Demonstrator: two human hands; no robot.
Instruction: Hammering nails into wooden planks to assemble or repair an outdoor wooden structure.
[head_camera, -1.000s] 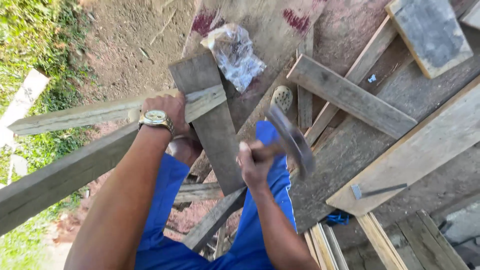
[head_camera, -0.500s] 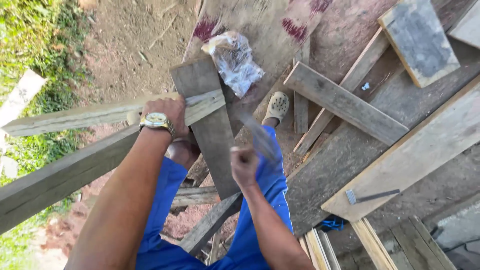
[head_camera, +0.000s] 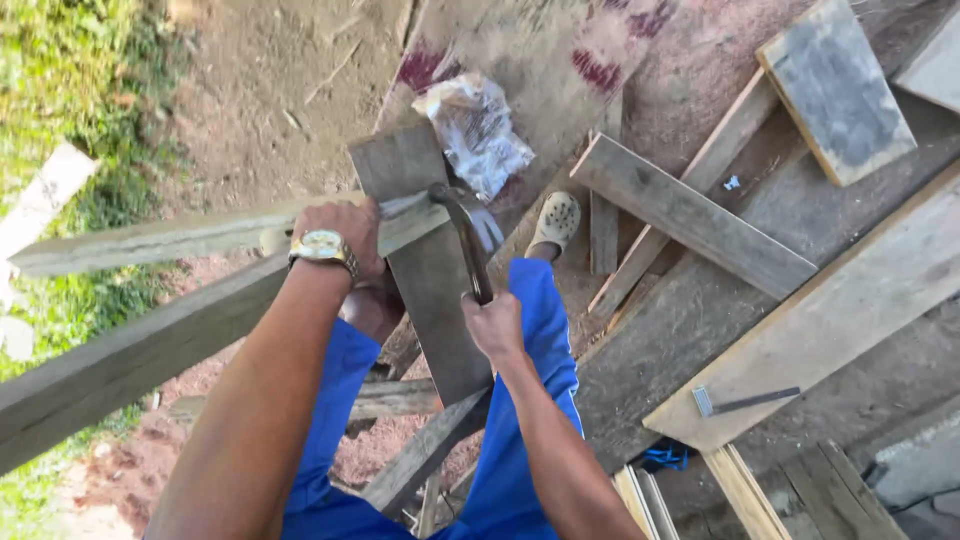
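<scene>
My left hand (head_camera: 340, 232) clamps the lath (head_camera: 180, 237) right beside where my right hand (head_camera: 492, 325) swings the gripped hammer (head_camera: 468, 232), so a glancing blow could strike my fingers.

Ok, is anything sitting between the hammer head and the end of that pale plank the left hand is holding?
Nothing visible. The hammer in the right hand has its head at the plank end, just right of the left hand. The plastic bag lies behind, clear of it.
</scene>
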